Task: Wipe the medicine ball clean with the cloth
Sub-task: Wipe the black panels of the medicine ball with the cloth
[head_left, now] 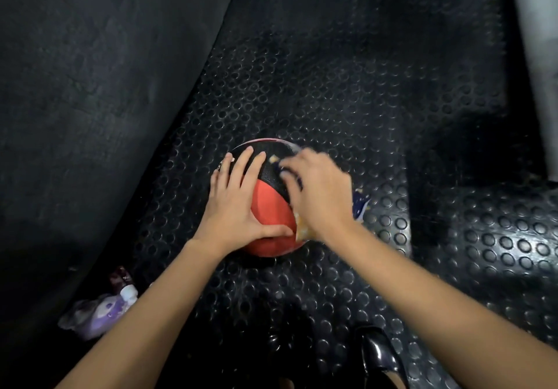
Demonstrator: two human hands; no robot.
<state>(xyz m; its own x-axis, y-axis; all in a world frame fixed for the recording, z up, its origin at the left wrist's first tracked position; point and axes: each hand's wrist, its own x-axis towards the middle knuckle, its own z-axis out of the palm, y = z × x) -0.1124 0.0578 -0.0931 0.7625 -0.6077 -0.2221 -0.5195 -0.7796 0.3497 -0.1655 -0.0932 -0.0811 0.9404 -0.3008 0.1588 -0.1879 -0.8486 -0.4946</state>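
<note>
A red and black medicine ball [267, 204] sits on the studded black rubber floor [317, 95] in the middle of the view. My left hand [238, 204] lies flat on the ball's left side with straight, spread fingers and the thumb along its near edge. My right hand [320, 195] is on the ball's right side, blurred, its fingers curled round a patterned cloth [303, 228]. The cloth shows orange and white under the wrist and dark blue at the hand's right. Most of the cloth is hidden under the hand.
A dark padded surface [90, 86] slopes along the left. A purple and white object with a small bottle [102, 307] lies on the floor at lower left. A shiny black shoe [380, 355] shows at the bottom. A raised studded step [498, 237] is on the right.
</note>
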